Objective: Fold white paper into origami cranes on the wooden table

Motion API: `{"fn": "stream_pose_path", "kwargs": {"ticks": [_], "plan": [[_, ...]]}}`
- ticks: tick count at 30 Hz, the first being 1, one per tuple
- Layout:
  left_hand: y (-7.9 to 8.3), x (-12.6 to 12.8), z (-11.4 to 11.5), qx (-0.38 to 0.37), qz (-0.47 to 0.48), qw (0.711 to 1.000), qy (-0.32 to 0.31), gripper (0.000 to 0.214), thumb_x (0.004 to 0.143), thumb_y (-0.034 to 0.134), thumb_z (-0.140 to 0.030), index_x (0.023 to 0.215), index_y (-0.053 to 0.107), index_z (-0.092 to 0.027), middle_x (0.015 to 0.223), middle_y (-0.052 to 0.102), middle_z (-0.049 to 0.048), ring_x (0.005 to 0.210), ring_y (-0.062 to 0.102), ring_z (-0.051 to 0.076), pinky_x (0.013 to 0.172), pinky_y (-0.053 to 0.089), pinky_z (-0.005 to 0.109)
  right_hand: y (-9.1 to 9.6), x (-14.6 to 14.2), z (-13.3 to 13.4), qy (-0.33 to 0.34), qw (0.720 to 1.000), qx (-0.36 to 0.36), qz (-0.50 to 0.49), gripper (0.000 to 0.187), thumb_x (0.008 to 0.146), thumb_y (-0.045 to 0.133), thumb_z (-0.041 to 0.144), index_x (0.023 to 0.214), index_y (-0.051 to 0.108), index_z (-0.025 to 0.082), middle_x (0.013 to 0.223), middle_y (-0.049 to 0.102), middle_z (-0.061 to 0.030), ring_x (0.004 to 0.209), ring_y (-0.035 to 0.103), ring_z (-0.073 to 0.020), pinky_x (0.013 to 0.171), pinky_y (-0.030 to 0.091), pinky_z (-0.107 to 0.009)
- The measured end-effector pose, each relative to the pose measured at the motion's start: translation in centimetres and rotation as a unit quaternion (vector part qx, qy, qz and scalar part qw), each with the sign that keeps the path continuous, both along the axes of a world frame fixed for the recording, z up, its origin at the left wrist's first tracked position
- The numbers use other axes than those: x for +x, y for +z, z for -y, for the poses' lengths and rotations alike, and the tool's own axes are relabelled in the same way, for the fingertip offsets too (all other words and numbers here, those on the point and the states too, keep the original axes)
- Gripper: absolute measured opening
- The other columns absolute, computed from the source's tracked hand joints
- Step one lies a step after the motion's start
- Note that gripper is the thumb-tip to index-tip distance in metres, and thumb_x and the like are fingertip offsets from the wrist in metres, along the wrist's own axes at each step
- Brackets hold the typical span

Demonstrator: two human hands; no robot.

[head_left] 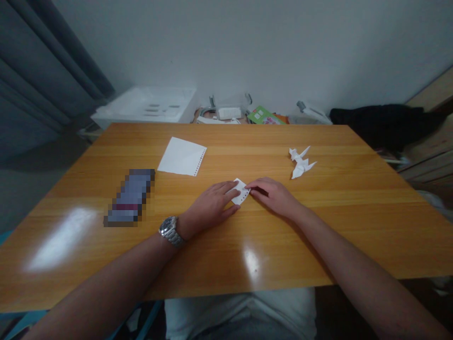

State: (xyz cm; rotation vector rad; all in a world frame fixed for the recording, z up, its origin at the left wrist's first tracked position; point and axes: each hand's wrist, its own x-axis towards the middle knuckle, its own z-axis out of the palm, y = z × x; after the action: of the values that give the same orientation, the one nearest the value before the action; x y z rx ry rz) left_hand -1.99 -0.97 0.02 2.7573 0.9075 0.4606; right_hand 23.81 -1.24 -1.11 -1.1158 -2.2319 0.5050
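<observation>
Small perforated paper [242,194]: left hand [214,203] resting on it, fingers spread; right hand [273,192] at its corner, grip unclear. Beyond it: larger sheet [181,157], left; folded paper figure [300,165], right.

My left hand [214,200] covers part of the small paper [242,194]. Coarse blocks blur the dark flat object [130,196]. My watch [169,227] dial is too small to read. The table [247,151] hides part of the green booklet [264,115]; the lower frame crops my forearms [354,250].
</observation>
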Motion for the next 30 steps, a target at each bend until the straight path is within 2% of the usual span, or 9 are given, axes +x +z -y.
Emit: {"fn": "stream_pose_path", "kwargs": {"ticks": [7, 14, 17, 23, 30], "plan": [[0.0, -0.2, -0.1, -0.005, 0.001, 1.000, -0.020, 0.041, 0.103, 0.050, -0.035, 0.139, 0.057, -0.017, 0.157, 0.045, 0.0135, 0.143, 0.046, 0.027, 0.121, 0.037, 0.047, 0.7, 0.4, -0.1, 0.010, 1.000, -0.010, -0.012, 0.017, 0.100, 0.058, 0.026, 0.107, 0.073, 0.023, 0.104, 0.073, -0.0083, 0.098, 0.067, -0.0224, 0.089, 0.054, -0.039], [0.2, -0.2, 0.0, -0.008, 0.001, 1.000, -0.020, 0.045, 0.102, 0.054, -0.041, 0.142, 0.057, -0.021, 0.142, 0.059, 0.0127, 0.131, 0.056, 0.027, 0.114, 0.044, 0.046, 0.9, 1.0, -0.3, 0.034, 0.998, -0.031, -0.032, 0.014, 0.099, 0.059, 0.028, 0.102, 0.072, 0.024, 0.105, 0.068, -0.0077, 0.100, 0.065, -0.0215, 0.090, 0.054, -0.040], [0.0, -0.3, -0.1, -0.014, 0.001, 0.999, -0.034, 0.047, 0.101, 0.055, -0.042, 0.144, 0.055, -0.021, 0.146, 0.058, 0.0117, 0.132, 0.056, 0.027, 0.113, 0.045, 0.045, 0.9, 1.2, -0.4, 0.036, 0.998, -0.034, -0.035, 0.012, 0.099, 0.060, 0.028, 0.102, 0.070, 0.023, 0.105, 0.067, -0.0076, 0.098, 0.064, -0.0210, 0.088, 0.053, -0.038], [0.2, -0.4, -0.1, -0.027, -0.005, 0.997, -0.068, 0.043, 0.101, 0.055, -0.044, 0.138, 0.061, -0.022, 0.152, 0.052, 0.0123, 0.137, 0.053, 0.027, 0.115, 0.042, 0.045, 1.0, 1.1, -0.5, 0.013, 0.999, -0.040, -0.024, 0.013, 0.099, 0.060, 0.032, 0.102, 0.068, 0.022, 0.100, 0.065, -0.0064, 0.094, 0.061, -0.0207, 0.084, 0.051, -0.036], [0.5, -0.3, 0.4, -0.014, -0.013, 0.997, -0.077, 0.046, 0.102, 0.054, -0.044, 0.143, 0.057, -0.024, 0.148, 0.055, 0.0115, 0.133, 0.055, 0.029, 0.112, 0.044, 0.048, 0.4, 1.3, -0.8, -0.020, 0.999, -0.032, -0.008, 0.017, 0.099, 0.058, 0.036, 0.097, 0.067, 0.021, 0.098, 0.061, -0.0069, 0.094, 0.058, -0.0220, 0.085, 0.048, -0.037]]}}
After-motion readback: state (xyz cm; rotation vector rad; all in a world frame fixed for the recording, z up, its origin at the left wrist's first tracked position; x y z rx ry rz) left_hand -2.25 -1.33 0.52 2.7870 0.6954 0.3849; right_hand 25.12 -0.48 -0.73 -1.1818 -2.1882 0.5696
